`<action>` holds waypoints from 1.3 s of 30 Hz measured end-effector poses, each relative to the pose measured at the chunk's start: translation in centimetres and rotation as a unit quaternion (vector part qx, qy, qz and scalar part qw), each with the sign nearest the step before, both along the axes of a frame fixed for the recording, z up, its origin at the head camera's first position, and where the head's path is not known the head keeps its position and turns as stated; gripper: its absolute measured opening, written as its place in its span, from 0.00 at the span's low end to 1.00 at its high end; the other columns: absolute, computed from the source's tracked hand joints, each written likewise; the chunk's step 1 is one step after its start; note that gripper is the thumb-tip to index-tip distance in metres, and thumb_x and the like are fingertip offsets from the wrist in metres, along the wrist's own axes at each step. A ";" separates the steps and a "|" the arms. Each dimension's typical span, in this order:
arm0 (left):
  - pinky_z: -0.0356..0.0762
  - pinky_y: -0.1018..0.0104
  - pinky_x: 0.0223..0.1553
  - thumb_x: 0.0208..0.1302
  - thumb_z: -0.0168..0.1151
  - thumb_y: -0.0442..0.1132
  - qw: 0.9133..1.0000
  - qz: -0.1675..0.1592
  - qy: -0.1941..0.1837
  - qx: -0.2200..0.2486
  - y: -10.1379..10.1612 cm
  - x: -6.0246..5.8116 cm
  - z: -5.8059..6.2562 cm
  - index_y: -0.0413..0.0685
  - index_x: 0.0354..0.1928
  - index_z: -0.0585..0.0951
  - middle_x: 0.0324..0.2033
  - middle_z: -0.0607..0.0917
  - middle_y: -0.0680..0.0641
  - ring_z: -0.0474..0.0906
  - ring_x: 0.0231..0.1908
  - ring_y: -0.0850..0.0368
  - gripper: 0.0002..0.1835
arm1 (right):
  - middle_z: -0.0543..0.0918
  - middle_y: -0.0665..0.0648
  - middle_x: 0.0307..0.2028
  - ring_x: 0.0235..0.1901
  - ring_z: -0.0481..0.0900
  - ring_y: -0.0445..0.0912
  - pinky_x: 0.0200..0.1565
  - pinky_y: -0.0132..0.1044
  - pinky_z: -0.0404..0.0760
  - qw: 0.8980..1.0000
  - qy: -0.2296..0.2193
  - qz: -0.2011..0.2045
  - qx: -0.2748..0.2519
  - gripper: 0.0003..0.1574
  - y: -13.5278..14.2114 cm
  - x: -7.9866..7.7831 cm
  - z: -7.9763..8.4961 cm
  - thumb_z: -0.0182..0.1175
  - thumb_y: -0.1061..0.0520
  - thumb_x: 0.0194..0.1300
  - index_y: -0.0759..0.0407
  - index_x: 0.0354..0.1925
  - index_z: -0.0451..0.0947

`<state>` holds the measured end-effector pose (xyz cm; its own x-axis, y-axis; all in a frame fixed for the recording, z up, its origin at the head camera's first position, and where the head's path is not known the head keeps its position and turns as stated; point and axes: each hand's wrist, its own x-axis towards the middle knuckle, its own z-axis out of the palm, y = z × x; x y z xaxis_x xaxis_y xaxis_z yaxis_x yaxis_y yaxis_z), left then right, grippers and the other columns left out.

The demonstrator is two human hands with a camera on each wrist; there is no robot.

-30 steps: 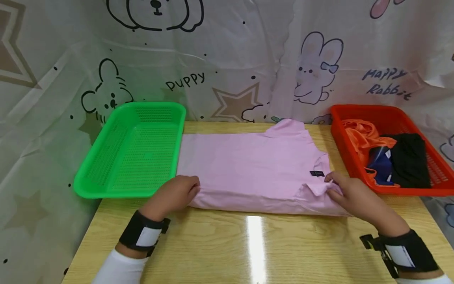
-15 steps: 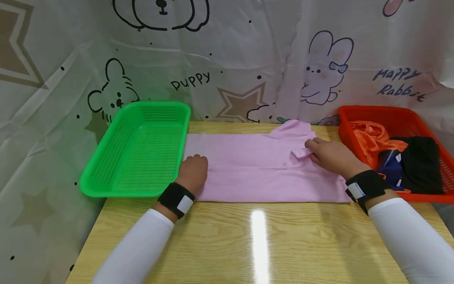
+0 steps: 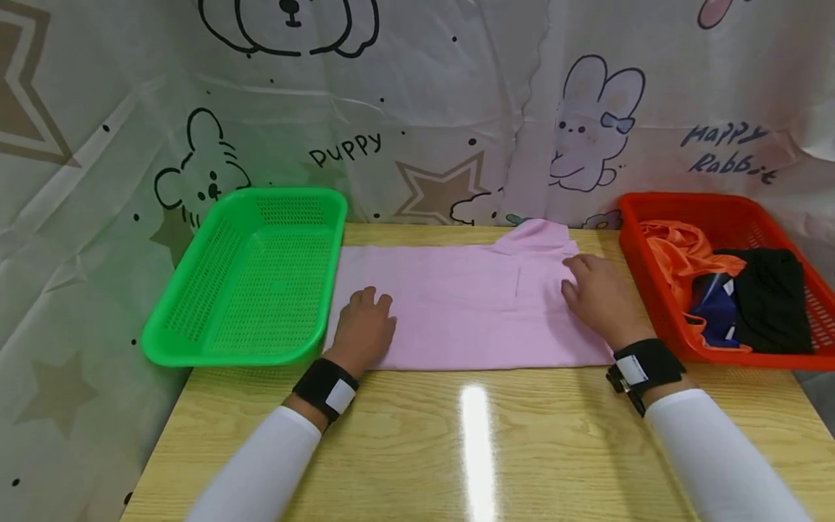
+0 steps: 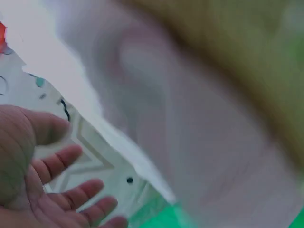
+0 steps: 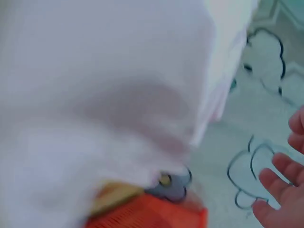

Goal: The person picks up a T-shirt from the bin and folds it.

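Head view, pink cloth edging green basket

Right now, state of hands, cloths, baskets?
pink cloth, folded flat, far right corner rumpled
left hand, holding nothing, over pink cloth, contact unclear
right hand, holding nothing, over pink cloth, contact unclear
green basket, empty
red basket, part-filled with orange cloth, blue cloth and black cloth

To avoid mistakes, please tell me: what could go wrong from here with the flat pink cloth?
A flap of the flat pink cloth sticks beyond its far edge, so a fold might be uneven. The green perforated plastic basket sits close to the cloth's left end; the bare left hand could bump it.
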<state>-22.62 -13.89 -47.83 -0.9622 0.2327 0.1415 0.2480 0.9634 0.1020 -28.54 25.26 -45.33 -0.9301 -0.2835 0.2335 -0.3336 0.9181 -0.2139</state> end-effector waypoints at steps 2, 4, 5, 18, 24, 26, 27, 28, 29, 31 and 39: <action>0.76 0.42 0.45 0.65 0.55 0.49 0.998 -0.012 -0.050 0.039 0.4 0.7 -0.4 0.40 0.56 0.74 0.54 0.71 0.31 0.65 0.54 0.35 0.24 | 0.69 0.71 0.59 0.59 0.61 0.65 0.61 0.64 0.60 0.998 -0.053 0.021 0.004 0.33 -0.2 1.3 -1.4 0.56 0.48 0.63 0.64 0.61 0.67; 0.73 0.39 0.49 0.65 0.53 0.53 0.993 -0.011 -0.102 0.058 0.7 1.2 -0.6 0.43 0.61 0.70 0.60 0.67 0.30 0.60 0.59 0.32 0.29 | 0.61 0.71 0.66 0.64 0.53 0.65 0.62 0.67 0.53 0.991 -0.129 0.030 0.009 0.42 -0.3 2.5 -2.6 0.56 0.39 0.62 0.61 0.66 0.61; 0.71 0.37 0.51 0.64 0.53 0.55 0.991 -0.008 -0.125 0.057 0.8 1.4 -0.7 0.44 0.64 0.68 0.62 0.65 0.30 0.57 0.60 0.32 0.31 | 0.56 0.71 0.68 0.66 0.48 0.66 0.62 0.69 0.50 0.985 -0.167 0.031 0.017 0.48 -0.4 2.9 -3.1 0.54 0.34 0.61 0.60 0.69 0.57; 0.68 0.29 0.45 0.58 0.59 0.59 0.985 0.017 -0.167 0.030 0.9 6.4 -0.6 0.46 0.65 0.66 0.63 0.63 0.33 0.53 0.62 0.34 0.38 | 0.42 0.71 0.71 0.66 0.35 0.71 0.48 0.83 0.43 0.954 -0.295 0.020 0.055 0.67 -0.7 8.6 -4.3 0.53 0.21 0.48 0.56 0.73 0.47; 0.72 0.31 0.38 0.55 0.61 0.61 0.986 0.002 -0.163 0.017 1.6 11.7 0.1 0.46 0.64 0.68 0.61 0.64 0.33 0.54 0.60 0.33 0.39 | 0.47 0.72 0.70 0.65 0.40 0.72 0.45 0.84 0.49 0.959 -0.277 0.019 0.050 0.66 0.0 14.6 -3.5 0.58 0.22 0.46 0.59 0.71 0.52; 0.75 0.36 0.32 0.54 0.62 0.61 0.987 -0.006 -0.160 0.010 1.8 12.9 0.3 0.46 0.62 0.68 0.58 0.65 0.35 0.56 0.57 0.35 0.39 | 0.50 0.72 0.69 0.64 0.43 0.72 0.44 0.84 0.52 0.963 -0.264 0.015 0.049 0.66 0.1 16.4 -3.4 0.58 0.22 0.45 0.59 0.70 0.55; 0.76 0.39 0.29 0.53 0.62 0.62 0.987 -0.010 -0.158 0.008 1.8 13.4 0.5 0.46 0.61 0.69 0.56 0.66 0.35 0.58 0.55 0.36 0.39 | 0.51 0.72 0.69 0.64 0.44 0.72 0.43 0.84 0.54 0.965 -0.258 0.015 0.048 0.66 0.2 17.1 -3.4 0.58 0.22 0.44 0.59 0.69 0.56; 0.77 0.43 0.26 0.51 0.63 0.62 0.987 -0.016 -0.158 0.005 1.8 13.6 0.7 0.46 0.60 0.69 0.54 0.66 0.36 0.59 0.52 0.37 0.39 | 0.53 0.73 0.68 0.64 0.45 0.72 0.44 0.83 0.56 0.966 -0.252 0.016 0.049 0.66 0.2 17.6 -3.2 0.59 0.21 0.44 0.59 0.69 0.57; 0.76 0.44 0.26 0.50 0.64 0.61 0.987 -0.023 -0.161 0.004 1.7 13.6 1.1 0.46 0.59 0.70 0.52 0.67 0.37 0.60 0.50 0.38 0.38 | 0.55 0.73 0.68 0.63 0.47 0.72 0.45 0.81 0.58 0.968 -0.245 0.021 0.045 0.65 0.3 17.8 -3.0 0.59 0.22 0.44 0.60 0.68 0.59; 0.75 0.47 0.26 0.49 0.65 0.61 0.985 -0.035 -0.171 0.005 1.4 13.0 1.9 0.45 0.54 0.73 0.46 0.70 0.38 0.63 0.44 0.41 0.36 | 0.60 0.74 0.65 0.62 0.53 0.71 0.48 0.76 0.63 0.971 -0.234 0.040 0.037 0.61 0.3 17.6 -2.2 0.60 0.24 0.46 0.63 0.65 0.63; 0.75 0.47 0.40 0.62 0.57 0.48 0.988 -0.003 -0.146 0.042 0.1 1.7 3.8 0.38 0.52 0.76 0.43 0.76 0.38 0.70 0.43 0.42 0.22 | 0.75 0.71 0.54 0.53 0.71 0.63 0.54 0.62 0.69 0.979 -0.195 0.034 -0.039 0.32 0.0 5.1 1.0 0.56 0.46 0.65 0.67 0.59 0.68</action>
